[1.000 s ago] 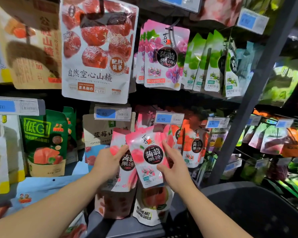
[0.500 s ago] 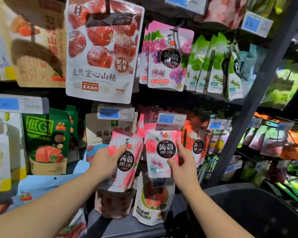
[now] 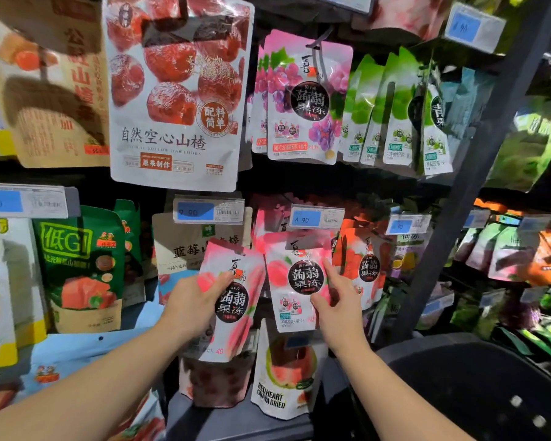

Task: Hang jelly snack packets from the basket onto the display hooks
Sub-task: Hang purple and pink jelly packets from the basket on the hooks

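Stock entry, as I log it from the feed.

1. Left hand (image 3: 194, 300): grips the tilted peach packet (image 3: 236, 297) by its left edge, thumb on the front. I read this as a spare held ready, leaning aside so it stays clear of the hook row.
2. Right hand (image 3: 337, 307): pinches the upright peach packet (image 3: 295, 281) at its right edge, forefinger stretched up along it, thumb low on the front. The packet's top sits under the price tag (image 3: 317, 217) just above this hand. The hook is hidden behind the tag, so I cannot tell whether the hole is threaded. I judge that the edge hold keeps the top square to the hook.
3. Red jelly packets (image 3: 363, 265): hanging just right of the right hand.
4. Guava pouch (image 3: 283, 377): standing below, between the two hands.
5. Basket (image 3: 490, 393): below and right of the right hand. It is dark and I cannot read its contents.
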Available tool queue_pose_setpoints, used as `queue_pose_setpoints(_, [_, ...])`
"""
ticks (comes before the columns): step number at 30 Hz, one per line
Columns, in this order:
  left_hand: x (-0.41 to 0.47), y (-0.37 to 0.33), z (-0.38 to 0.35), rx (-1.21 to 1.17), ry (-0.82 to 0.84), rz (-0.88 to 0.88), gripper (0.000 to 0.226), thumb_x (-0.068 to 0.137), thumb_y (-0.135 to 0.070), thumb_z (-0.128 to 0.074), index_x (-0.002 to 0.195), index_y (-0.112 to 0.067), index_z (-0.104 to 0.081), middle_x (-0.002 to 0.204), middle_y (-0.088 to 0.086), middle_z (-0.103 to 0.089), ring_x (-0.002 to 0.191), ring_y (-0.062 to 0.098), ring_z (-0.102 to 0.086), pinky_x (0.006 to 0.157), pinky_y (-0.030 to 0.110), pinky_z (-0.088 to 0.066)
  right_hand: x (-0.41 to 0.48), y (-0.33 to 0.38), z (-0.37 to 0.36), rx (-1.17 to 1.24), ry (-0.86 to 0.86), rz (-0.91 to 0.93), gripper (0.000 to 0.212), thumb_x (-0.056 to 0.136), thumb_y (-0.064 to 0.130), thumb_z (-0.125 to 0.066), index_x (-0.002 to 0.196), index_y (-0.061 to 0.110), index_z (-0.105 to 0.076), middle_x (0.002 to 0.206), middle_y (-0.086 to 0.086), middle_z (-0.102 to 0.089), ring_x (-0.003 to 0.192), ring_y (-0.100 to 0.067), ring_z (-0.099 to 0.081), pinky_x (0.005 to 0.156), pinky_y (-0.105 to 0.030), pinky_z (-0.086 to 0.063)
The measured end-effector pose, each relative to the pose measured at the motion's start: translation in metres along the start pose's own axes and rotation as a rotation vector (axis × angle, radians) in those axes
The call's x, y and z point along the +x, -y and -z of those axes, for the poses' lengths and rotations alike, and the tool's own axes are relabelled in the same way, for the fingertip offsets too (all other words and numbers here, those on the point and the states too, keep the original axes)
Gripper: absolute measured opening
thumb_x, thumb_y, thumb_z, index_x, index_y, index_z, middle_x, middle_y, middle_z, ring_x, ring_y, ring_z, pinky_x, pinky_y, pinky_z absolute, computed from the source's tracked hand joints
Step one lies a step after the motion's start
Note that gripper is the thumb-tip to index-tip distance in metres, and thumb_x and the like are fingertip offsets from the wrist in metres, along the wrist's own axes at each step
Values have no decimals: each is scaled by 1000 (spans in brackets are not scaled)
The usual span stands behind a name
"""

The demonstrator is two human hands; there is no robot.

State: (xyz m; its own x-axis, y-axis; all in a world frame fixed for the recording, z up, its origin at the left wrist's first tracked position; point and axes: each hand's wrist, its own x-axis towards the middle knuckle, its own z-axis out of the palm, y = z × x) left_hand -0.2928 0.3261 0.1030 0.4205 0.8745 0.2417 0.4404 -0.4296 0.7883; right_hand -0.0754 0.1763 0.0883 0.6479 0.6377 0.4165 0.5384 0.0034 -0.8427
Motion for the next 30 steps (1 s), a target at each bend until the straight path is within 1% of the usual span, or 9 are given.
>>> queue_pose_setpoints(4, [2, 1, 1, 50, 17, -23, 35, 101, -45, -52, 84, -19, -69, 63, 7, -61, 47, 6, -50, 45, 18, -35, -9, -1, 7, -18, 14, 45, 71, 94, 2, -62, 147, 44, -44, 130, 9, -54, 123, 11, -44, 110, -15, -35])
queue_pose_setpoints(6, [0, -2, -1, 34, 2, 8, 40, 100, -47, -54, 83, -15, -70, 65, 7, -62, 54, 9, -51, 46, 17, -35, -11, 2, 13, -17, 12, 54, 69, 94, 1, -62, 147, 43, -45, 130, 11, -54, 121, 15, -44, 105, -6, -34])
queue_pose_setpoints(9, [0, -5, -4, 32, -12, 6, 50, 101, -45, -55, 87, 0, -73, 62, 9, -61, 55, 12, -54, 47, 18, -38, -11, 8, 19, -5, -5, 49, 69, 94, 1, -62, 150, 38, -46, 128, 17, -53, 119, 17, -46, 101, -6, -37])
queue_pose_setpoints(12, [-4, -10, -5, 8, 9, 10, 45, 102, -41, -55, 91, -2, -74, 56, 2, -56, 46, 0, -54, 44, 16, -37, -8, 15, 18, 13, -6, 43, 69, 95, 4, -63, 151, 40, -45, 132, 19, -50, 126, 8, -46, 110, -19, -38])
queue_pose_setpoints(16, [-7, -10, -4, -63, -16, 32, 63, 99, -47, -59, 70, 9, -64, 50, 7, -57, 40, 6, -49, 44, 22, -35, -6, 19, 14, 26, -6, 19, 68, 95, 5, -64, 152, 38, -44, 130, 20, -48, 126, 2, -48, 114, -26, -39])
queue_pose_setpoints(20, [-8, -10, -3, -81, -10, 16, 67, 98, -51, -58, 67, 9, -61, 61, 19, -65, 55, 27, -59, 56, 39, -44, -6, 20, 15, 67, -23, -9, 69, 95, 2, -63, 152, 36, -44, 120, 21, -50, 101, 23, -49, 86, 1, -41])
queue_pose_setpoints(22, [-8, -11, -2, -75, -9, 18, 67, 98, -50, -57, 65, 8, -60, 57, 16, -64, 56, 27, -61, 56, 37, -44, -5, 17, 15, 65, -20, -15, 69, 95, 1, -62, 152, 36, -44, 119, 16, -52, 98, 19, -51, 80, 3, -41])
queue_pose_setpoints(25, [-7, -11, -3, -83, -15, 30, 62, 99, -48, -58, 56, -3, -53, 41, 1, -53, 37, 8, -47, 42, 21, -34, -4, 15, 15, 75, -14, -21, 70, 95, 0, -62, 152, 37, -44, 119, 5, -53, 95, 4, -54, 77, 0, -43])
queue_pose_setpoints(30, [-6, -10, -3, -101, -17, 27, 61, 97, -50, -58, 54, -6, -53, 42, 1, -53, 42, 11, -48, 45, 24, -35, 0, 12, 12, 58, -21, -16, 69, 95, 3, -62, 151, 39, -45, 120, 7, -53, 101, 2, -54, 80, -2, -45])
